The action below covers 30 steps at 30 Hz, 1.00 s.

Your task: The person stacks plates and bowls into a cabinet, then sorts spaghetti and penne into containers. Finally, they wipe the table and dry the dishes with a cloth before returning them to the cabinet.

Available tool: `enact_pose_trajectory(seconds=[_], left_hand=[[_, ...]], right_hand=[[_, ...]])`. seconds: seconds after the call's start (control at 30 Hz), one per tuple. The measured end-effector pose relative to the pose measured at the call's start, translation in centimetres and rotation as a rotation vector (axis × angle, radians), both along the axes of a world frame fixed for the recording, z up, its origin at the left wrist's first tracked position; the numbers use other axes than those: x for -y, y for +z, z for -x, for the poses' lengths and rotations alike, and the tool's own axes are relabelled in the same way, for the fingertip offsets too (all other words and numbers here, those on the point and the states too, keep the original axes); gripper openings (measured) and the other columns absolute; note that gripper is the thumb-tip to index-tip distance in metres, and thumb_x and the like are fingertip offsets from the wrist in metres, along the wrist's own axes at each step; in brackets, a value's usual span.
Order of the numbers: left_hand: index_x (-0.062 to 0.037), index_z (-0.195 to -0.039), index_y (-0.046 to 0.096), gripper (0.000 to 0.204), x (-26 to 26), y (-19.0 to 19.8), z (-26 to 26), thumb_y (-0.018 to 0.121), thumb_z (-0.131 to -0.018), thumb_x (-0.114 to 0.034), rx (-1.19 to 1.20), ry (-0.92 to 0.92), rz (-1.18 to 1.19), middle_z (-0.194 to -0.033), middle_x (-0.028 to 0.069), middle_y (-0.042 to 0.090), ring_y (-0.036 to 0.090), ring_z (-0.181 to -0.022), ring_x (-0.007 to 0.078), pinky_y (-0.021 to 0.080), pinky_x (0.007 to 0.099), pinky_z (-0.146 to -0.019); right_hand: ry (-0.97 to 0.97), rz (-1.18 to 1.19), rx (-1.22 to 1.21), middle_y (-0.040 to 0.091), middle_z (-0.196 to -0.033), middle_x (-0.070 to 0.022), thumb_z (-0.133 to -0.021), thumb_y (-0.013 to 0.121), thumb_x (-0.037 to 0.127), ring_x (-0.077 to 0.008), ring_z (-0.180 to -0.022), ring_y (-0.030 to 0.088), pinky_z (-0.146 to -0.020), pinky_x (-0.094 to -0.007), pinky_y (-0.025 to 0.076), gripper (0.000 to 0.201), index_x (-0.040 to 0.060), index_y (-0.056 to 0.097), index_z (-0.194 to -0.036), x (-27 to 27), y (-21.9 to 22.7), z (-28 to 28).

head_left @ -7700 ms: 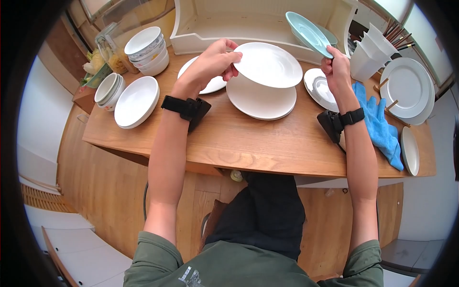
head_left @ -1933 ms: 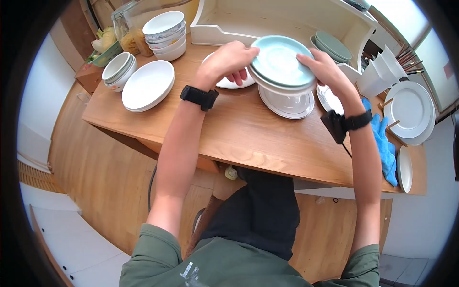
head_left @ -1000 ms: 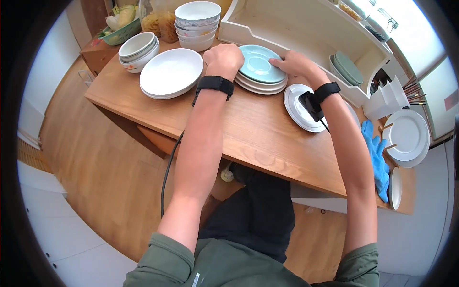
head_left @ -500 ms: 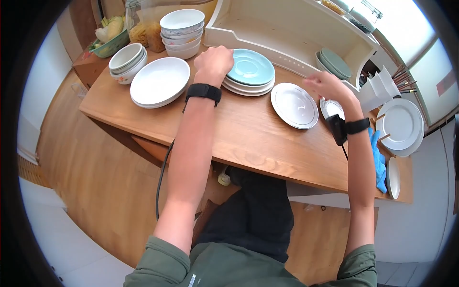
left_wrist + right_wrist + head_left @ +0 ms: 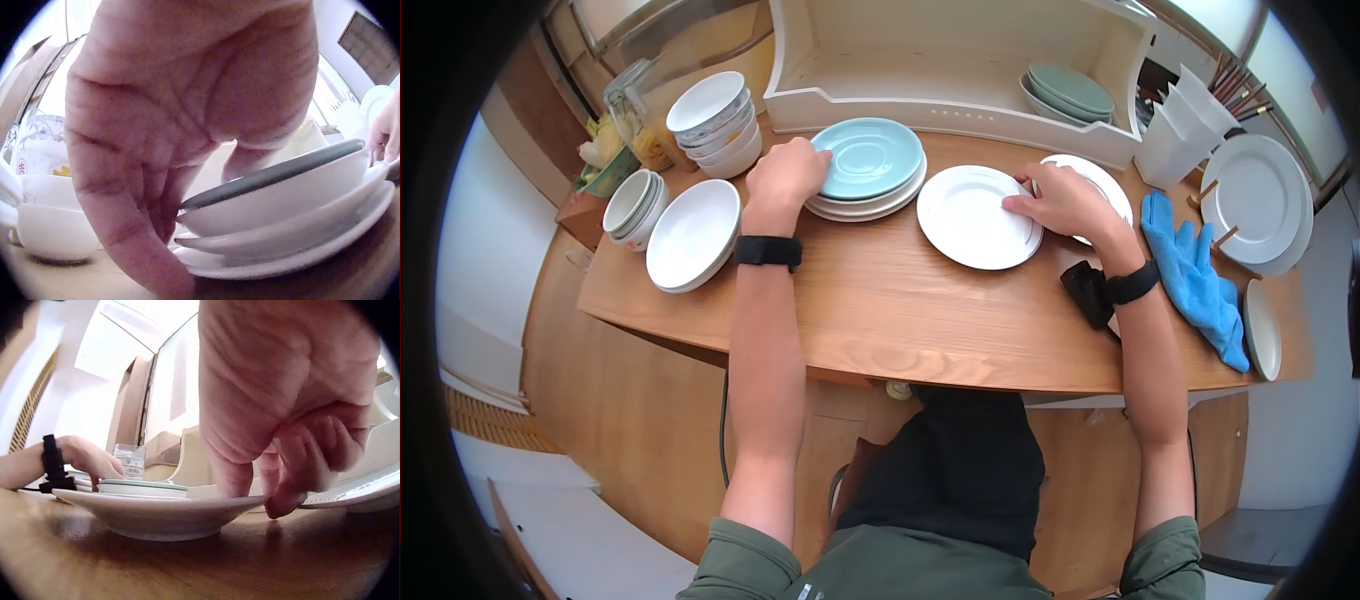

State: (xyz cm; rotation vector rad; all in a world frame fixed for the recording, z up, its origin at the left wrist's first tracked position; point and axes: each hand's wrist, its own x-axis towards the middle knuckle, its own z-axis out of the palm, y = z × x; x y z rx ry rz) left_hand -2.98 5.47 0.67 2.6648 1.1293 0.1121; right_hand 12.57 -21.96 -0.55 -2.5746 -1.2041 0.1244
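Note:
The left hand (image 5: 785,183) grips the left edge of a stack on the table, where a teal plate (image 5: 868,160) lies over several white plates (image 5: 878,209). In the left wrist view its curled fingers meet the stack's rims, with the teal plate (image 5: 281,174) uppermost. The right hand (image 5: 1068,200) pinches the right rim of a white plate (image 5: 972,222). From the right wrist, the thumb shows over that plate's rim (image 5: 162,515) and curled fingertips beside and below it. The plate's base looks close to the wood.
Another white plate (image 5: 1105,185) lies beyond the right hand. White bowls (image 5: 692,240) and stacked bowls (image 5: 718,120) stand left. A cream shelf (image 5: 880,108) with green dishes (image 5: 1070,92) is behind; a blue glove (image 5: 1195,270), racked plates (image 5: 1252,200) and a dish (image 5: 1261,330) are right.
The teal plate and white plates under it were carried left and set down. The right hand let go of the stack, moved right and took hold of the white plate; the left hand stayed at the stack.

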Motion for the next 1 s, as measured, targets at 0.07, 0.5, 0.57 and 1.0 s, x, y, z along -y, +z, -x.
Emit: enact_pose_trajectory(seconds=[0.07,0.5,0.57,1.0], left_hand=[[-0.0053,-0.114,0.067,0.045,-0.1,0.0,-0.1,0.055,-0.092,-0.042,-0.03,-0.013,-0.014,-0.115,0.0187,0.066,0.061,-0.109,0.0351,0.048,0.0439,-0.091],[0.0013,-0.108,0.066,0.041,-1.2,-0.6,-0.2,0.057,-0.093,-0.036,0.019,0.047,0.059,-0.109,0.0228,0.067,0.064,-0.103,0.0369,0.049,0.0471,-0.085],[0.0014,-0.108,0.066,0.039,-2.1,-1.2,-0.3,0.056,-0.094,-0.034,0.034,0.029,0.021,-0.109,0.0229,0.066,0.064,-0.102,0.0373,0.049,0.0476,-0.085],[0.0017,-0.108,0.064,0.038,-3.9,-2.0,-0.8,0.058,-0.093,-0.033,0.063,0.028,-0.069,-0.113,0.025,0.064,0.061,-0.109,0.0387,0.048,0.0477,-0.089]], right_hand=[[0.027,0.012,-0.012,0.069,-0.091,-0.0212,-0.081,0.068,0.039,-0.0354,-0.085,0.066,-0.076,-0.0395,0.051,0.048,0.0005,0.067,-0.111,0.1,0.1,-0.1],[-0.232,-0.207,0.167,0.07,-0.093,-0.0175,-0.088,0.063,0.038,-0.0349,-0.09,0.067,-0.08,-0.0422,0.052,0.034,0.0059,0.072,-0.097,3.2,0.9,-3.7],[-0.322,-0.172,0.173,0.07,-0.095,-0.0171,-0.089,0.062,0.037,-0.0347,-0.093,0.066,-0.082,-0.0434,0.051,0.034,0.0051,0.071,-0.096,4.3,1.3,-4.4],[-0.515,-0.028,0.105,0.07,-0.103,-0.0183,-0.085,0.067,0.039,-0.0346,-0.099,0.065,-0.086,-0.0457,0.05,0.037,0.0048,0.072,-0.098,6.5,1.4,-5.8]])
